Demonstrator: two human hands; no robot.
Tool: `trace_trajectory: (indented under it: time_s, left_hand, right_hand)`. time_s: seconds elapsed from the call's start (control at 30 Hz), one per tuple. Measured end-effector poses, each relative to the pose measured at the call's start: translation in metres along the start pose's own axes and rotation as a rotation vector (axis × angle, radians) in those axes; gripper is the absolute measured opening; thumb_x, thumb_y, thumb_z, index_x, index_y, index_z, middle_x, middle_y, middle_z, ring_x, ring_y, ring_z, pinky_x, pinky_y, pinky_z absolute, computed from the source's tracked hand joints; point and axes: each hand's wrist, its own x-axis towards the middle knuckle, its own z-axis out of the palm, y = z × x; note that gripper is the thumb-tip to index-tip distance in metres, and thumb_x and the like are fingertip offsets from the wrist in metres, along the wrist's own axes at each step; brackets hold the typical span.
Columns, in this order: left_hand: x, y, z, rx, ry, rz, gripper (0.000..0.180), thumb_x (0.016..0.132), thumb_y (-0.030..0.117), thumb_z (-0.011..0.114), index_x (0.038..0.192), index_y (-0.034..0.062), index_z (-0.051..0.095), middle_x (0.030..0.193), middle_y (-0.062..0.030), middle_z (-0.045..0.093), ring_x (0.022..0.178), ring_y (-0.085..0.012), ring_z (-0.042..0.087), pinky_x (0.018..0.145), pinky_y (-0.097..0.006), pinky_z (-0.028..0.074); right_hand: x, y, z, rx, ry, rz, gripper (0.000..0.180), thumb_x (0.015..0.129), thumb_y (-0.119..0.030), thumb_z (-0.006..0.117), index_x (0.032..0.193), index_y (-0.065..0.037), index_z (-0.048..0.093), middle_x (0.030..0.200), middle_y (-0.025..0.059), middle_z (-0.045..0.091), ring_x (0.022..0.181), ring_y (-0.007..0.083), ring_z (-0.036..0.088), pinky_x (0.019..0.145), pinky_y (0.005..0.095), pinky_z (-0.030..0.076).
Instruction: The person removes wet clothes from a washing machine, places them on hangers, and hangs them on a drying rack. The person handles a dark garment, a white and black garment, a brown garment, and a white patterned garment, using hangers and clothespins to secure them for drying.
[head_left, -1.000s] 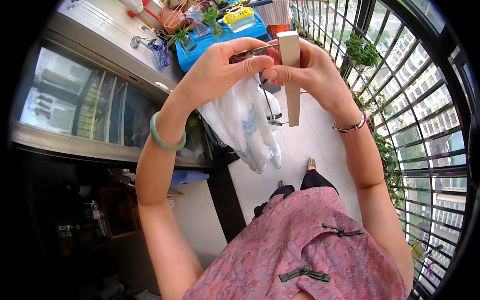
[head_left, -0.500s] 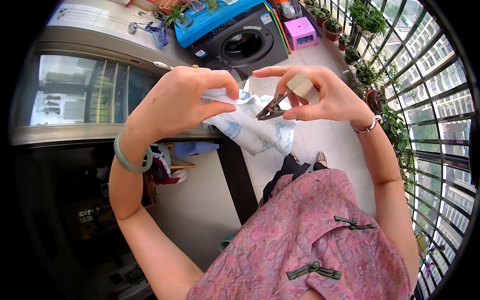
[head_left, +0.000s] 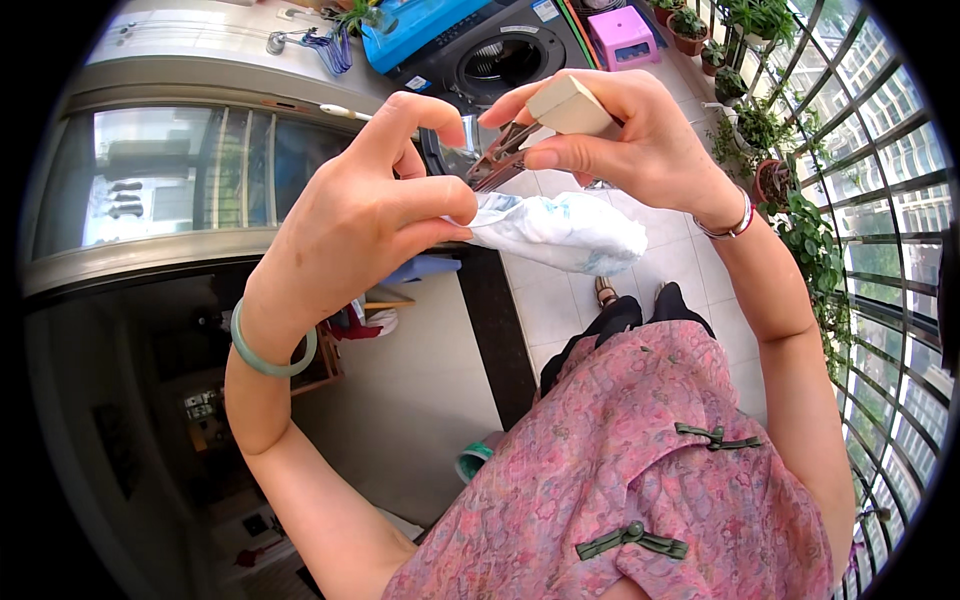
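A white cloth with pale blue patterning (head_left: 575, 232) hangs from my left hand (head_left: 350, 200), which pinches its edge between the thumb and fingers. The index finger of that hand is curled up, apart from the cloth. Just above the cloth, my right hand (head_left: 650, 130) grips a clip with dark metal jaws (head_left: 500, 158) and a cream, block-like body (head_left: 572, 105). The jaws point toward my left hand, in the gap between both hands. Whether the clip touches the cloth or my left fingers is hard to make out.
A dark front-loading washing machine (head_left: 505, 62) with a blue cover (head_left: 425, 35) stands ahead, a purple stool (head_left: 622, 40) beside it. Potted plants (head_left: 775, 183) line the barred window at right. Blue hangers (head_left: 332, 52) hang at upper left; a green bucket (head_left: 473, 460) is inside the doorway.
The clip and my right hand have moved up and left, nearer my left hand. My left index finger has lifted off, and the cloth now stretches out rightward below the clip.
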Motion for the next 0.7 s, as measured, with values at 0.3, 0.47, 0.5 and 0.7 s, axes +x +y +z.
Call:
trace_trajectory:
  time_s: [0.3,0.47,0.5,0.7]
  left_hand:
    - [0.005,0.006,0.000,0.021,0.053,0.073,0.029,0.063,0.003,0.084,0.076,0.0034,0.057,0.122,-0.0111,0.049,0.065,-0.0127,0.050,0.056,-0.025,0.044]
    - [0.009,0.010,0.001,0.016,0.065,0.086,0.029,0.063,0.004,0.084,0.076,0.0028,0.057,0.125,-0.0116,0.048,0.064,-0.0125,0.050,0.056,-0.025,0.044]
    - [0.010,0.010,0.001,0.015,0.061,0.089,0.029,0.063,0.004,0.084,0.076,0.0027,0.057,0.126,-0.0116,0.048,0.064,-0.0125,0.050,0.056,-0.025,0.044]
    - [0.013,0.010,0.002,0.002,0.052,0.109,0.029,0.064,0.005,0.084,0.076,0.0028,0.057,0.125,-0.0117,0.050,0.065,-0.0129,0.051,0.056,-0.026,0.044]
  right_hand:
    - [-0.004,-0.010,-0.002,-0.128,0.013,-0.093,0.031,0.085,-0.018,0.075,0.109,-0.001,0.067,0.101,0.0019,0.072,0.063,0.0036,0.057,0.053,0.0195,0.047]
    - [-0.007,-0.011,0.000,-0.166,0.016,-0.150,0.030,0.085,-0.017,0.074,0.109,0.000,0.066,0.100,0.0048,0.072,0.073,0.0079,0.063,0.063,0.0230,0.051]
    - [-0.005,-0.009,0.000,-0.211,0.013,-0.162,0.030,0.085,-0.017,0.074,0.109,0.000,0.066,0.100,0.0054,0.072,0.076,0.0092,0.064,0.066,0.0241,0.052]
    - [-0.007,-0.008,0.000,-0.278,0.000,-0.220,0.030,0.086,-0.019,0.073,0.110,-0.001,0.067,0.097,0.0071,0.072,0.080,0.0123,0.067,0.070,0.0265,0.053]
